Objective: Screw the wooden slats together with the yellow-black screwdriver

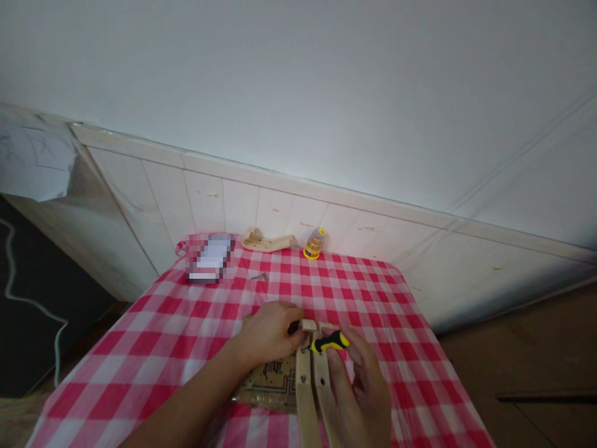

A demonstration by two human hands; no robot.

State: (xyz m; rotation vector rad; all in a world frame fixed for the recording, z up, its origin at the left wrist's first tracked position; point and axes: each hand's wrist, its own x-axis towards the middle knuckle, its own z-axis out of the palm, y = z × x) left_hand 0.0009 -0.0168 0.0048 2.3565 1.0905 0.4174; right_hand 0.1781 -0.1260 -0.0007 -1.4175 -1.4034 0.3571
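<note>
My right hand (361, 382) is closed around a short yellow-and-black screwdriver (332, 341), its tip over a hole near the far end of a light wooden piece (305, 398). Two bent wooden bars with dark screw holes run side by side toward me. My left hand (273, 330) has its fingers curled in, gripping the far end of the wooden piece; the fingertips are partly hidden. Beneath my left wrist lies a flat brown package (275, 382) with black printed markings, seemingly in clear plastic. The wooden piece rests against its right side.
A red-and-white checked tablecloth (382, 311) covers the table. Toward the wall are a blurred phone (209, 258), another bent wooden piece (268, 242), a clear-and-yellow container (314, 244) and a few small metal screws (261, 277). The white panelled wall (242, 202) borders the far edge.
</note>
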